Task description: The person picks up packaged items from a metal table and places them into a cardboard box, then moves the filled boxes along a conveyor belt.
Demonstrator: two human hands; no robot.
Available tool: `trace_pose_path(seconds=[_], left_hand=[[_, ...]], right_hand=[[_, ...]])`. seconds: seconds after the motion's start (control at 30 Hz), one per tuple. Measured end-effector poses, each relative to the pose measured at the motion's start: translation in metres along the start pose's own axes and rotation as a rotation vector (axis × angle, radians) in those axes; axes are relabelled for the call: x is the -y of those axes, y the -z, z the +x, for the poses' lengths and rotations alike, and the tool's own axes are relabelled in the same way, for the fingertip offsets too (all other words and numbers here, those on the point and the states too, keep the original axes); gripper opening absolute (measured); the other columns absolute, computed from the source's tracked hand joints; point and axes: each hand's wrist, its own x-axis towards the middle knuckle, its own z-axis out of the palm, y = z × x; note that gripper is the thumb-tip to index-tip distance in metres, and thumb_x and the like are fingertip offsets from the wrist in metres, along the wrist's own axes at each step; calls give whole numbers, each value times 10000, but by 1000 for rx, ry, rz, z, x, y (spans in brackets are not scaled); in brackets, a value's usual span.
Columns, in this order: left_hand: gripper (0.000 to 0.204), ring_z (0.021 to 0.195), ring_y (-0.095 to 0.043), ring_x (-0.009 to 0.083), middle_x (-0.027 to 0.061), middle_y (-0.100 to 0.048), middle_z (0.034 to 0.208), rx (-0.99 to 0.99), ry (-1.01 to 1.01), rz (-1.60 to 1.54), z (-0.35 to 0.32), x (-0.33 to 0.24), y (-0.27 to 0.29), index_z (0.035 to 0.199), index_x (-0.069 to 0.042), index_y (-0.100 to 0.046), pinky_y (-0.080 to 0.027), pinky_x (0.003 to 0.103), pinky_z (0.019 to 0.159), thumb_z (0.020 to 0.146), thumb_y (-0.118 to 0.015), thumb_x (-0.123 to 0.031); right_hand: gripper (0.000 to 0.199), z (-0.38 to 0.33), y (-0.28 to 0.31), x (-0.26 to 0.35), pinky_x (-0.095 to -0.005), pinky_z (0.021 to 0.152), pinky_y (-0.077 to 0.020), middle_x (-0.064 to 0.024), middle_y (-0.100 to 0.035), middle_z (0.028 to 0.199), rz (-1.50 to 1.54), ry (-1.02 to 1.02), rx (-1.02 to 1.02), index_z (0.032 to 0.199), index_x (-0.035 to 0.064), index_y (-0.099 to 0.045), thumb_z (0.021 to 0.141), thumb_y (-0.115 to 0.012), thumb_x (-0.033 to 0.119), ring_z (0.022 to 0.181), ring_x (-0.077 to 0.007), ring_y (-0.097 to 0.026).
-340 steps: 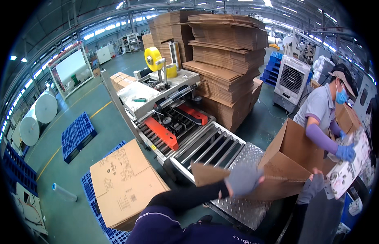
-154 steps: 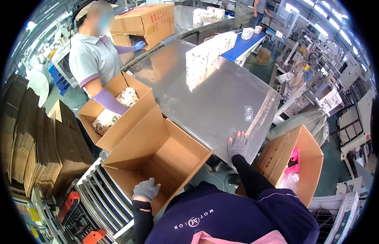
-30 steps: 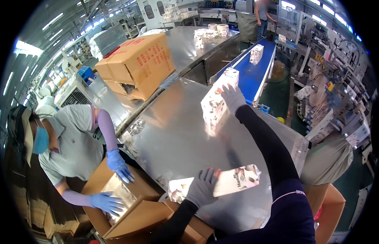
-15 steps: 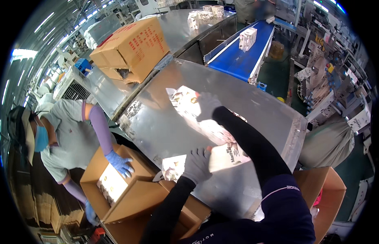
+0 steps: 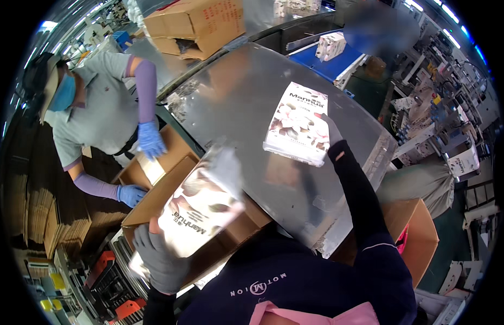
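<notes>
My left hand point(image 5: 161, 261), in a grey glove, grips one end of a white floral-printed pack point(image 5: 200, 208). That pack is tilted over an open cardboard box point(image 5: 252, 219) and is blurred at its far end. Out over the metal table point(image 5: 230, 92), my right hand point(image 5: 332, 131) is closed on the right edge of a second white floral-printed pack point(image 5: 298, 124). Its reflection shows on the metal just below it. Some of the right fingers are hidden behind the pack.
A co-worker in blue gloves point(image 5: 151, 141) reaches into a box on the left, where another pack point(image 5: 151, 169) lies. A large carton point(image 5: 200, 24) stands beyond. The blue conveyor point(image 5: 328, 65) carries a pack point(image 5: 331, 46). Another open box point(image 5: 420, 238) is at right.
My left hand has moved from the table to the lower left with a pack, over the box. My right hand has drawn another pack rightward, turned upright. The view has shifted.
</notes>
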Motion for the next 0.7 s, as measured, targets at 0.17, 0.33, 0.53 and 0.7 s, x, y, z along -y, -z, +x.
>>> trace_pose_path(seconds=[0.17, 0.33, 0.53, 0.7], left_hand=[[742, 973, -541, 324, 132, -540, 1019, 853, 33, -5, -107, 15, -95, 1240, -18, -436, -421, 450, 803, 636, -747, -317], [840, 1095, -562, 336, 183, -532, 1229, 1384, 60, -119, -132, 13, -149, 1353, -12, -362, -465, 455, 842, 717, -740, -410], [658, 1057, -618, 382, 288, -633, 1093, 1716, 106, -340, -113, 16, -151, 1233, 97, -497, -481, 401, 900, 847, -567, -430], [409, 871, -670, 385, 251, -676, 928, 1369, 351, -303, -135, 32, -159, 1058, -6, -607, -528, 436, 791, 831, -577, -345]], right_hand=[[472, -2, -107, -103, -342, 944, -497, -153, -607, 1208, -338, 106, 181, 1310, -45, -469, 895, -601, 138, 1079, -213, -602], [894, -35, -243, -205, -405, 859, -489, -172, -561, 1114, -1297, 623, 767, 1341, 18, -366, 626, -813, 312, 1017, -310, -585], [763, -16, -174, -386, -453, 856, -509, -187, -545, 1240, -2190, -152, 1364, 1358, 35, -406, 684, -726, 196, 1132, -320, -564], [874, -6, -137, -392, -607, 989, -338, -233, -432, 1342, -2286, -263, 1480, 1411, 58, -357, 654, -727, 291, 1296, -375, -378]])
